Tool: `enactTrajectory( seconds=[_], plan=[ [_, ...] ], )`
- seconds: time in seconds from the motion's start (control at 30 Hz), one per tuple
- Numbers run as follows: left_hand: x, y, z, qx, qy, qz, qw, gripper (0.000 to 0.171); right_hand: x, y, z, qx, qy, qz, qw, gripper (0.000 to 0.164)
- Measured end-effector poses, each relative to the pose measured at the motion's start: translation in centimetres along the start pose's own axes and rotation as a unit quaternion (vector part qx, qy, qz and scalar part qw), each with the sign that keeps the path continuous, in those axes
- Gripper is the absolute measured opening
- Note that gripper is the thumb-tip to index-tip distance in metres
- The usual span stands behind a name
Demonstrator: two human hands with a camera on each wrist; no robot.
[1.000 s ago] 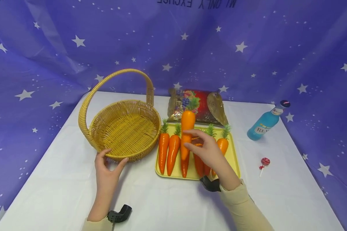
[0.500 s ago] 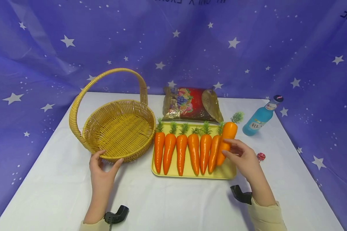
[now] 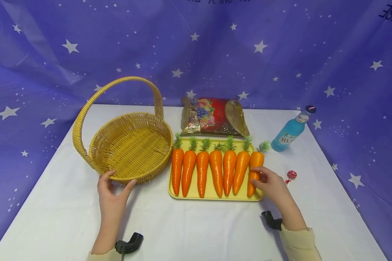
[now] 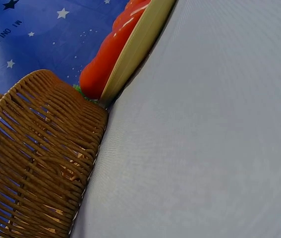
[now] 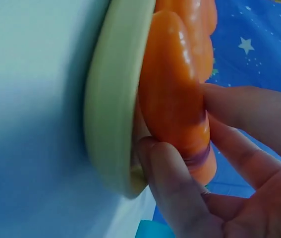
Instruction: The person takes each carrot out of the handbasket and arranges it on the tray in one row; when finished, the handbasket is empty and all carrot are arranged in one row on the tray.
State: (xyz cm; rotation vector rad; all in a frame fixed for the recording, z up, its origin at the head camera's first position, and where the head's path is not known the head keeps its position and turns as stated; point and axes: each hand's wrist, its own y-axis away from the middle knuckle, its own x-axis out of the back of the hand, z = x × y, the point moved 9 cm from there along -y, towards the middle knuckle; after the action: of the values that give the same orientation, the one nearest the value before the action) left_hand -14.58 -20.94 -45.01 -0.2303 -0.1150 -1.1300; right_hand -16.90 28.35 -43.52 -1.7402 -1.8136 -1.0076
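My right hand [image 3: 274, 185] pinches the rightmost carrot [image 3: 257, 158] between thumb and fingers. That carrot lies at the right side of the yellow tray [image 3: 212, 196], tip toward me. In the right wrist view, the thumb and fingers lie on either side of the carrot [image 5: 172, 84], beside the tray rim [image 5: 113, 99]. Several more carrots [image 3: 202, 172] lie in a row on the tray, green tops away from me. My left hand [image 3: 111, 203] grips the near rim of the wicker basket [image 3: 134, 175], whose inside is bare. Only a fingertip of it shows in the left wrist view, by the basket wall [image 4: 41, 163].
Behind the tray lies a red and gold packet [image 3: 215, 117]. A blue bottle [image 3: 289, 132] stands at the right, with a red lollipop [image 3: 291, 175] nearer to me. The basket's tall handle [image 3: 130, 79] arches up beside the starry backdrop [image 3: 196, 54].
My right hand has carried the carrot from above the middle of the tray to its right side and lowered it there. The left hand keeps its hold on the basket; the head view has shifted slightly.
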Motion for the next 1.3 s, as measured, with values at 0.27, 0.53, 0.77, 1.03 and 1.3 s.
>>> enactTrajectory(
  seconds=[0.27,0.53,0.77,1.03,1.3],
  plan=[
    [0.1,0.4,0.0,-0.004,-0.003,0.003,1.0,0.072,-0.8,-0.3,-1.8,0.009,0.1,-0.001,0.995,0.041],
    [0.0,0.6,0.2,-0.012,0.002,0.004,0.9999,0.072,-1.0,-0.6,-2.6,0.023,0.133,0.019,0.991,0.041],
    [-0.1,0.6,0.3,-0.009,-0.004,0.003,1.0,0.071,-1.3,-0.8,-2.0,-0.009,0.138,0.006,0.99,0.045],
    [-0.1,0.7,0.3,-0.003,-0.008,0.002,1.0,0.071,-1.3,-0.3,-2.2,-0.018,0.144,0.006,0.989,0.057],
    [0.3,0.9,1.0,0.027,-0.087,-0.039,0.9951,0.076,2.6,0.9,-3.5,0.033,0.143,0.129,0.981,0.055]
  ],
)
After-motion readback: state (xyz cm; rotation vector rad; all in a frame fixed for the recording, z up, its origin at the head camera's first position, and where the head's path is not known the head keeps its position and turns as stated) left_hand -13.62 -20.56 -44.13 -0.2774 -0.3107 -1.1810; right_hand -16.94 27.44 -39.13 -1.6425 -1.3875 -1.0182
